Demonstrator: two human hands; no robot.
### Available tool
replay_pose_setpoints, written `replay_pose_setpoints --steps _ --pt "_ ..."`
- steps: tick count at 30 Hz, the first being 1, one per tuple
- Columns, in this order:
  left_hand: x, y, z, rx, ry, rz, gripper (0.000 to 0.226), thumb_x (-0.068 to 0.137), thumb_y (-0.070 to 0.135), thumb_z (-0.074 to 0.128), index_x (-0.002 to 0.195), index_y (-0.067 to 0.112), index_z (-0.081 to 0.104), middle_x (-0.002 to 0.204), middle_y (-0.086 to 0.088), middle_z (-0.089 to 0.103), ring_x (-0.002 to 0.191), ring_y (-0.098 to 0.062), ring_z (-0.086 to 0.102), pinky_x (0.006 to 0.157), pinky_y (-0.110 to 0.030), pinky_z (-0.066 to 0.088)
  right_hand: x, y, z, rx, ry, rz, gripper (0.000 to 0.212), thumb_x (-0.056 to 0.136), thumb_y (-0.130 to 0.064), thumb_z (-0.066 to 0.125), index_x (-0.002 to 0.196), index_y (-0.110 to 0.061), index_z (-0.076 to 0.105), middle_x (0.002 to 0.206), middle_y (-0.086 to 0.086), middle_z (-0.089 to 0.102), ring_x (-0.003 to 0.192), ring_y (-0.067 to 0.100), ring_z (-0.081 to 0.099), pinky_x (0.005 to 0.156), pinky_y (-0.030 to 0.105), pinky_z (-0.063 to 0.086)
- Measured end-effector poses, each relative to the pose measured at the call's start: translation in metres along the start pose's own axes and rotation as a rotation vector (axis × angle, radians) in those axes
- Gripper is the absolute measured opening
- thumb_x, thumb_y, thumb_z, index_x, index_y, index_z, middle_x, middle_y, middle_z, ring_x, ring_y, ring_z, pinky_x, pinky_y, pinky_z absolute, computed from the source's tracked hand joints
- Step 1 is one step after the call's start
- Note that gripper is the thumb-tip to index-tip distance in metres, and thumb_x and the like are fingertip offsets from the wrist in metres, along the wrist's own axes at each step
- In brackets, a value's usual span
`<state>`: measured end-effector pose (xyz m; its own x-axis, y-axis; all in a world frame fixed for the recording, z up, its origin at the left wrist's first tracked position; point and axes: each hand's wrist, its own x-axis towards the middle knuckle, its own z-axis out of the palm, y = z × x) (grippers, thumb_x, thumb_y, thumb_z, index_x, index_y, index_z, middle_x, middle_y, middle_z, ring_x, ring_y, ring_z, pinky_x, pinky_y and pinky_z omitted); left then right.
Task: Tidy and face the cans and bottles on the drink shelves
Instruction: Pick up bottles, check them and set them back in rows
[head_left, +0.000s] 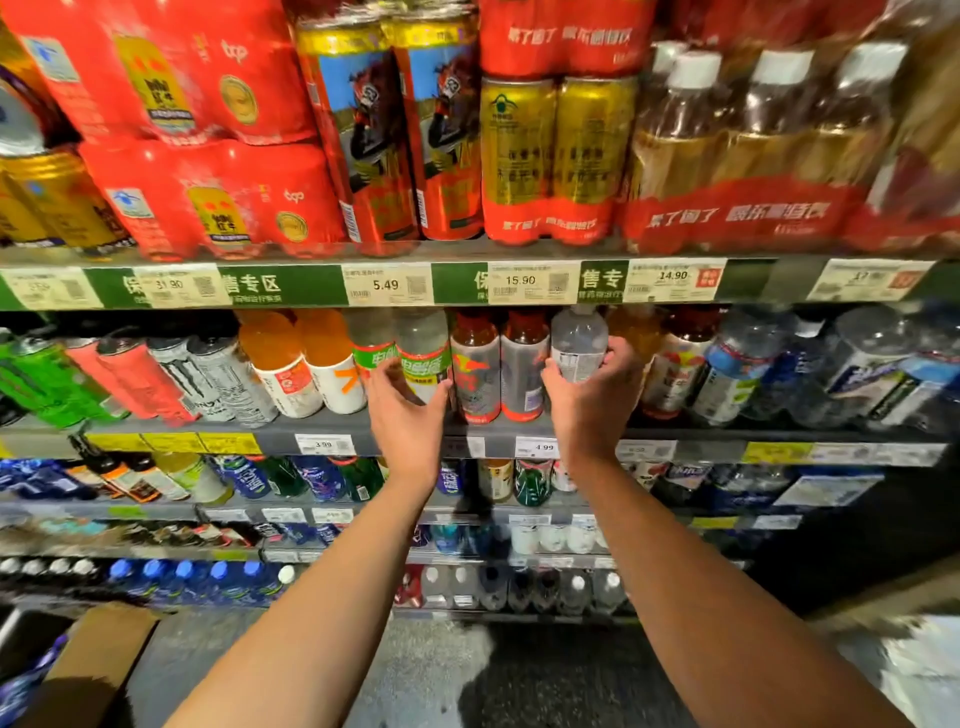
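On the second shelf my right hand (592, 395) grips a clear bottle (577, 338) with a white label, fingers and thumb curled round its lower half. To its left stand two amber bottles with grey and red labels (475, 369). My left hand (408, 410) is spread open just in front of a pale bottle with a green label (423, 353), fingers relaxed; whether they touch it I cannot tell. Orange bottles (283, 358) stand further left on the same shelf.
The shelf above holds red multipacks of cans (218, 197) and shrink-wrapped bottles (753, 156). Black, pink and green cans (156, 379) lean at the left, blue-labelled bottles (727, 374) at the right. Lower shelves carry more drinks. A cardboard box (98, 654) sits on the floor at left.
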<state>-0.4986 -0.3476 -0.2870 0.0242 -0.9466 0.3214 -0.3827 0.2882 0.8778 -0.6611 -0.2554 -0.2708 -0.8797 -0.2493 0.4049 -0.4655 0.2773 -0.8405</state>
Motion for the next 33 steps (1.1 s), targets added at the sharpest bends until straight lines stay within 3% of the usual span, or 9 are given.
replay_pose_setpoints --steps 3,8,13,18,21,23,26,30,33 --pt "-0.001 0.000 -0.001 -0.023 -0.019 0.008 0.060 0.075 0.033 0.087 0.121 0.016 0.052 0.109 0.000 0.058 0.095 -0.015 0.056 0.087 -0.031 0.049 -0.009 0.003 -0.006 -0.096 0.001 -0.067 0.057 0.073 -0.032 0.079 0.111 -0.001 0.052 0.108 0.009 0.056 0.096 0.022 0.054 0.076 0.027 0.046" --pt "0.000 -0.001 -0.008 -0.058 -0.069 0.026 0.056 0.077 0.026 0.086 0.120 0.015 0.052 0.106 0.002 0.054 0.086 -0.006 0.049 0.078 -0.018 0.040 -0.017 0.000 -0.005 0.008 -0.046 -0.031 0.064 0.078 -0.039 0.080 0.120 -0.006 0.045 0.111 0.009 0.063 0.101 0.029 0.062 0.082 0.042 0.053" --pt "0.005 -0.004 -0.011 -0.104 -0.110 0.004 0.057 0.077 0.024 0.086 0.123 0.014 0.053 0.107 0.000 0.056 0.093 -0.015 0.055 0.085 -0.029 0.049 -0.007 0.002 0.004 -0.096 0.022 -0.089 0.067 0.079 -0.062 0.070 0.110 -0.003 0.061 0.098 0.014 0.066 0.093 0.033 0.060 0.089 0.040 0.046" --pt "0.010 -0.011 -0.013 -0.150 -0.159 0.016 0.060 0.077 0.025 0.085 0.126 0.019 0.051 0.110 0.001 0.056 0.098 -0.018 0.057 0.090 -0.039 0.052 -0.012 0.003 0.005 -0.234 -0.009 -0.158 0.074 0.086 -0.070 0.050 0.110 -0.002 0.065 0.109 0.016 0.064 0.109 0.032 0.056 0.112 0.014 0.012" --pt "0.012 -0.012 -0.015 -0.170 -0.173 0.022 0.060 0.077 0.022 0.085 0.127 0.017 0.051 0.110 0.001 0.056 0.098 -0.017 0.057 0.091 -0.038 0.052 -0.026 -0.010 0.003 -0.131 -0.020 -0.020 0.074 0.081 -0.063 0.057 0.121 -0.001 0.054 0.114 0.014 0.061 0.102 0.030 0.061 0.088 0.031 0.049" --pt "0.014 -0.013 -0.015 -0.183 -0.185 0.018 0.060 0.077 0.021 0.085 0.127 0.016 0.052 0.111 0.001 0.055 0.101 -0.017 0.057 0.093 -0.038 0.051 -0.037 -0.014 0.002 -0.055 -0.007 0.040 0.069 0.078 -0.049 0.067 0.128 -0.009 0.043 0.113 0.010 0.066 0.094 0.029 0.067 0.072 0.037 0.057" --pt "0.015 -0.016 -0.015 -0.209 -0.203 0.003 0.060 0.076 0.021 0.085 0.126 0.017 0.052 0.111 0.002 0.054 0.101 -0.016 0.056 0.092 -0.036 0.051 -0.046 -0.015 0.000 0.056 -0.007 0.122 0.079 0.073 -0.031 0.081 0.135 -0.016 0.034 0.118 0.008 0.065 0.100 0.026 0.067 0.078 0.041 0.059" --pt "0.015 -0.016 -0.014 -0.218 -0.213 -0.016 0.060 0.076 0.022 0.085 0.126 0.019 0.051 0.111 0.004 0.053 0.102 -0.017 0.056 0.091 -0.036 0.051 -0.047 -0.010 0.000 0.016 -0.022 0.088 0.092 0.070 -0.046 0.085 0.140 -0.015 0.034 0.134 0.012 0.052 0.123 0.029 0.054 0.097 0.043 0.052" --pt "0.013 -0.018 -0.011 -0.247 -0.217 -0.051 0.057 0.075 0.023 0.085 0.120 0.024 0.050 0.104 0.001 0.052 0.093 -0.026 0.057 0.087 -0.046 0.053 -0.044 -0.009 0.000 0.014 -0.023 0.106 0.088 0.074 -0.043 0.084 0.142 -0.010 0.040 0.135 0.014 0.053 0.123 0.032 0.053 0.095 0.042 0.051"
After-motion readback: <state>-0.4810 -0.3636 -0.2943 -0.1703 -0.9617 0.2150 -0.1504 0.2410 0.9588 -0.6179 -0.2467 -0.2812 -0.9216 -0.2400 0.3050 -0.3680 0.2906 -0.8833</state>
